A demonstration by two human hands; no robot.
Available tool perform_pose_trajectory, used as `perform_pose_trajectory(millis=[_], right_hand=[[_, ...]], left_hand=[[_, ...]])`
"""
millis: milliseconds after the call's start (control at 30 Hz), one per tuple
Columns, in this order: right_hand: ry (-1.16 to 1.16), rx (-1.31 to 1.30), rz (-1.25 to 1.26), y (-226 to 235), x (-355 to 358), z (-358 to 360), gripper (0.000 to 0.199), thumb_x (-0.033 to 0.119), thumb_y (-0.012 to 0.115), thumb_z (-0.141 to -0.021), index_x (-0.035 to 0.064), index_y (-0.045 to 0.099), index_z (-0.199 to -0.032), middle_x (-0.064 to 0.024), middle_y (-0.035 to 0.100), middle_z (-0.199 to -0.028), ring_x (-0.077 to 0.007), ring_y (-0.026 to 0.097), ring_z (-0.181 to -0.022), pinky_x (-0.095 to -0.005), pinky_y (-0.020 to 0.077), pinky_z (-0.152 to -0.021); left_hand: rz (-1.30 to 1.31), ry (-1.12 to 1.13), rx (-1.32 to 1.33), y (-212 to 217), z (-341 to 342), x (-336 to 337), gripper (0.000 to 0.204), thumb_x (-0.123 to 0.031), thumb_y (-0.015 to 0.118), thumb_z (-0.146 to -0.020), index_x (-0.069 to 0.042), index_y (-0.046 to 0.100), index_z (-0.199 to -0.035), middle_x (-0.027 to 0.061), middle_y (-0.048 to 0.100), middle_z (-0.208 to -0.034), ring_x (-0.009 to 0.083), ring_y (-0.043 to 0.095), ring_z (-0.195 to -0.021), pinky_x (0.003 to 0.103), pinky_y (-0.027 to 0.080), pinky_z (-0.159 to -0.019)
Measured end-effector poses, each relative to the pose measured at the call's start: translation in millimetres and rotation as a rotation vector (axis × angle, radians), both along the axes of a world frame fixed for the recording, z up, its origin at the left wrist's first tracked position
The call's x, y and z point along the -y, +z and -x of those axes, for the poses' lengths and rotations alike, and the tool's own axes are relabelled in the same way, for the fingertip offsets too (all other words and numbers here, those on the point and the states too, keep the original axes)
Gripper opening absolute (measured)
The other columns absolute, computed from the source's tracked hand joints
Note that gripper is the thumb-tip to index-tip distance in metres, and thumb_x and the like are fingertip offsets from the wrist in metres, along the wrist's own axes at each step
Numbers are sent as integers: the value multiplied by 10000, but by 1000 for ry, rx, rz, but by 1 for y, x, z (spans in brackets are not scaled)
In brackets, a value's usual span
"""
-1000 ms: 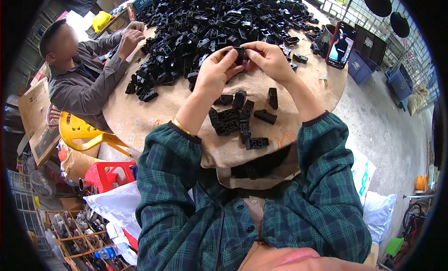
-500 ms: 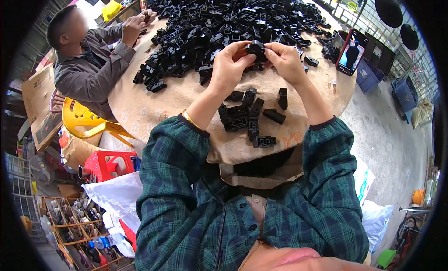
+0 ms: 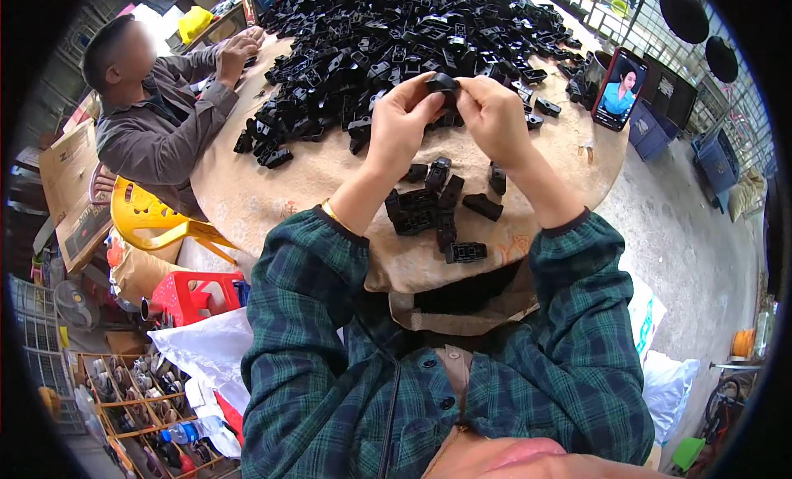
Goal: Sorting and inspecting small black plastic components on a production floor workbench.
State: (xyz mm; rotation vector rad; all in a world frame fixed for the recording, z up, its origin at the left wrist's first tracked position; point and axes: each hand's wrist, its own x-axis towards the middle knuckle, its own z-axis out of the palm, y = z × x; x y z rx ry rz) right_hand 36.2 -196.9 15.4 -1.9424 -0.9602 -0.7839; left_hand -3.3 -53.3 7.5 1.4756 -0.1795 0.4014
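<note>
Above the table, my left hand [image 3: 403, 120] and my right hand [image 3: 496, 116] are both closed on one small black plastic part [image 3: 443, 84], pinched between thumbs and fingers. My fingers cover some of it, so its full shape is hidden. Under my wrists, a loose group of similar black parts [image 3: 412, 212] lies on the cloth, with one part [image 3: 467, 252] closest to me. Beyond my hands rises a big heap of the same black parts [image 3: 379, 42].
A patterned beige cloth covers the table [image 3: 322, 186]. A phone [image 3: 620, 89] with a lit screen stands at the right edge. On the left, a co-worker [image 3: 165, 108] handles something small. A yellow chair [image 3: 153, 215] and red stool [image 3: 194, 293] stand at the lower left.
The black part in my hands has turned and shifted slightly left. My right hand has rolled inward, its back showing more. The phone's picture has changed.
</note>
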Motion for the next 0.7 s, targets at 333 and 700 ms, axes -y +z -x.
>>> perform_pose_trajectory(millis=[333,700], right_hand=[[557,-352,-263,-5,-9,-2,389,57,458,-903,130,448,-1284,-91,512,-1126,-185,497,-1033,-282,411,-884],[-342,-392,-139,-20,80,-102,309,283,502,-886,63,619,-1070,-117,656,-942,-191,631,-842,-263,478,-742]], left_hand=[[372,-223,-41,15,9,0,259,-50,572,-849,12,549,-1099,61,612,-956,120,596,-859,234,496,-780],[-878,-345,32,26,27,7,332,-136,645,-777,-38,577,-1087,105,621,-878,134,590,-759,267,486,-640]])
